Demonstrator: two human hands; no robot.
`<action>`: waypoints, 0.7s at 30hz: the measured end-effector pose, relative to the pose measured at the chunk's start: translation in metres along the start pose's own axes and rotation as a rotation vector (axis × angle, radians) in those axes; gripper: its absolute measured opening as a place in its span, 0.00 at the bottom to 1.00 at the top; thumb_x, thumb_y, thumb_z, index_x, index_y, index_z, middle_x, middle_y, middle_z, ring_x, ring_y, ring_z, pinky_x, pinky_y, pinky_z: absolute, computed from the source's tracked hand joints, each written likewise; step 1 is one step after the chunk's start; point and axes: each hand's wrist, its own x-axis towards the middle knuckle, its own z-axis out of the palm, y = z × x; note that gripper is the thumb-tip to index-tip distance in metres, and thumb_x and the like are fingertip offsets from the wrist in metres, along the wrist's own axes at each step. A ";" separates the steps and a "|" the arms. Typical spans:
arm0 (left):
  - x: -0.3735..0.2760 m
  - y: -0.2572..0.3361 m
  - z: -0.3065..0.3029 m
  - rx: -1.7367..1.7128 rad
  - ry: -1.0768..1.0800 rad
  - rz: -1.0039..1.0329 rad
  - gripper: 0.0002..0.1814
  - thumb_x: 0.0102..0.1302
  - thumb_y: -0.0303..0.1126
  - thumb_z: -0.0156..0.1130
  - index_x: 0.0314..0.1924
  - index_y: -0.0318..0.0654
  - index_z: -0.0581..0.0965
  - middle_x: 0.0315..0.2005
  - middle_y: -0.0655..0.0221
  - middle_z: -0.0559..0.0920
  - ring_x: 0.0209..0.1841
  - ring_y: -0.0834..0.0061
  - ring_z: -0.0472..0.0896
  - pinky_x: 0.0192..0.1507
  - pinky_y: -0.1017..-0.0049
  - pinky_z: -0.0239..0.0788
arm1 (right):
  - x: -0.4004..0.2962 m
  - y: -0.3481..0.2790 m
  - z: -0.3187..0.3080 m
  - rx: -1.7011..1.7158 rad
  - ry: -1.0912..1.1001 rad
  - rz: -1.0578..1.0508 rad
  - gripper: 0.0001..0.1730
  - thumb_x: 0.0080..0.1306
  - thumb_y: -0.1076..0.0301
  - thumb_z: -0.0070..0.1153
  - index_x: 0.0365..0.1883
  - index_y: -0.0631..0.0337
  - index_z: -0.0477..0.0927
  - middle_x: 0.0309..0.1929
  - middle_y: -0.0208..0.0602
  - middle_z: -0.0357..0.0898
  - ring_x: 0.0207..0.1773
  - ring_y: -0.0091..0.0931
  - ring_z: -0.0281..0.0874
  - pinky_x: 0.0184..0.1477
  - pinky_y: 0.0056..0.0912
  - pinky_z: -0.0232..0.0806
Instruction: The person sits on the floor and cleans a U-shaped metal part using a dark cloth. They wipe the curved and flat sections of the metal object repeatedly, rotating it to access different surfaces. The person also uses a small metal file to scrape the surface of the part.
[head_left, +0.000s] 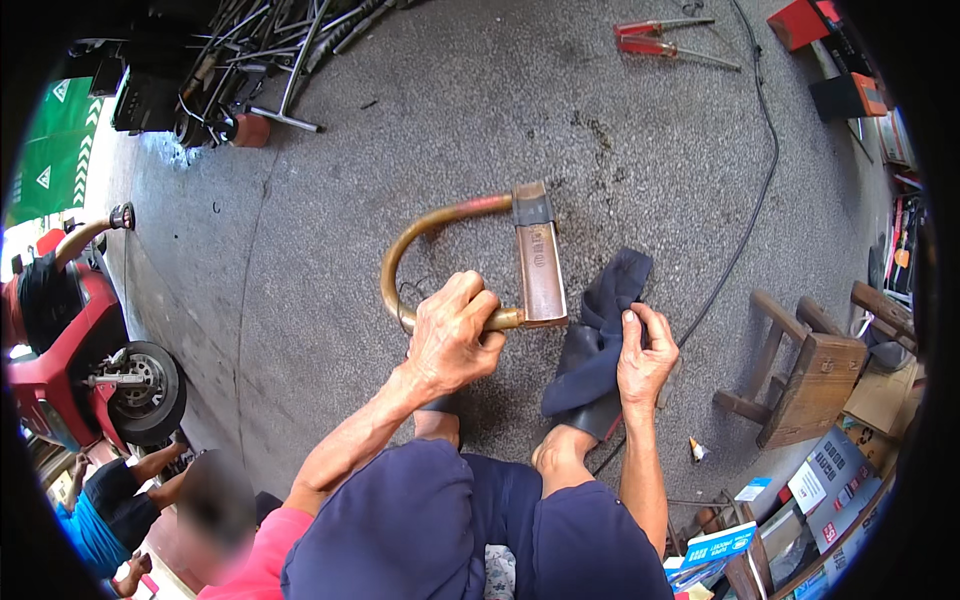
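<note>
A large U-shaped lock with a curved, brownish shackle (420, 229) and a long metal body (541, 274) is held above the floor before me. My left hand (456, 334) is closed around the near arm of the shackle, close to where it meets the body. Black tape or a sleeve wraps the body's far end. With thumb and fingers, my right hand (646, 349) pinches a dark blue cloth (615, 289), which drapes over my dark shoe. A thin dark wire or cord loops beside the shackle, near my left hand.
Two red-handled screwdrivers (649, 46) lie at the top right. A black cable (766, 165) crosses the floor on the right, near a wooden stool (814, 390). Metal rods (300, 67) are piled at top left. A red motor scooter (67, 360) and other people are at left.
</note>
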 end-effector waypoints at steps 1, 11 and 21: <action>0.005 0.007 -0.006 -0.024 0.021 -0.019 0.11 0.45 0.21 0.66 0.31 0.34 0.76 0.30 0.61 0.71 0.33 0.58 0.77 0.33 0.60 0.71 | 0.001 -0.001 -0.001 0.005 -0.001 0.004 0.07 0.71 0.76 0.64 0.45 0.69 0.86 0.38 0.34 0.84 0.42 0.23 0.80 0.47 0.27 0.73; 0.028 0.024 -0.034 -0.454 -0.049 -0.576 0.15 0.53 0.25 0.62 0.41 0.29 0.84 0.25 0.71 0.76 0.28 0.78 0.75 0.31 0.73 0.65 | 0.009 -0.004 -0.002 -0.022 0.022 0.003 0.06 0.69 0.77 0.65 0.43 0.67 0.86 0.37 0.37 0.84 0.40 0.27 0.82 0.44 0.30 0.73; -0.001 -0.072 0.030 -0.823 -0.041 -0.860 0.17 0.77 0.43 0.63 0.42 0.34 0.77 0.24 0.78 0.75 0.24 0.85 0.72 0.27 0.78 0.67 | 0.029 -0.016 0.004 -0.053 0.041 -0.020 0.07 0.71 0.75 0.63 0.45 0.67 0.86 0.39 0.38 0.85 0.42 0.28 0.84 0.47 0.31 0.74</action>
